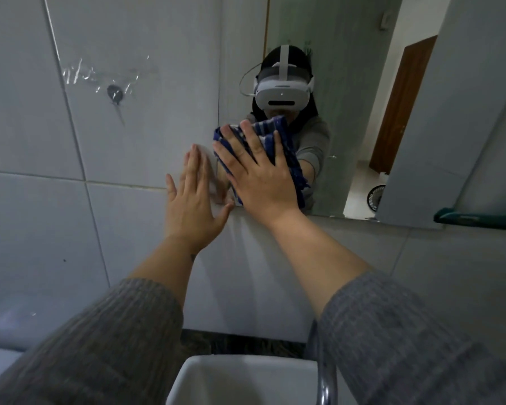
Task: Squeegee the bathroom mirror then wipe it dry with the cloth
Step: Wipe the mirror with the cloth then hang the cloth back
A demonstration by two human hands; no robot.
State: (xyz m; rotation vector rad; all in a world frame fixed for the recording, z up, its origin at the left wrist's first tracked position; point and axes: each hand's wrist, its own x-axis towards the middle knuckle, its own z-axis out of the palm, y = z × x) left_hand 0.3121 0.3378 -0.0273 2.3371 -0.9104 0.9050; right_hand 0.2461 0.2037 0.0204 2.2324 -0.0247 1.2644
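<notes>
The bathroom mirror (pixel 348 118) hangs on the tiled wall, upper right of the view. My right hand (pixel 260 173) presses a blue striped cloth (pixel 270 128) flat against the mirror's lower left corner, fingers spread over it. My left hand (pixel 192 200) lies flat and open on the wall tile just left of the mirror's edge, holding nothing. No squeegee is in view.
A white sink basin (pixel 240 378) sits below, with a metal tap (pixel 326 372) at its right. A teal shelf (pixel 476 219) juts out at the right, beside the mirror's lower edge. A dark mark with tape residue (pixel 114 93) is on the wall tiles upper left.
</notes>
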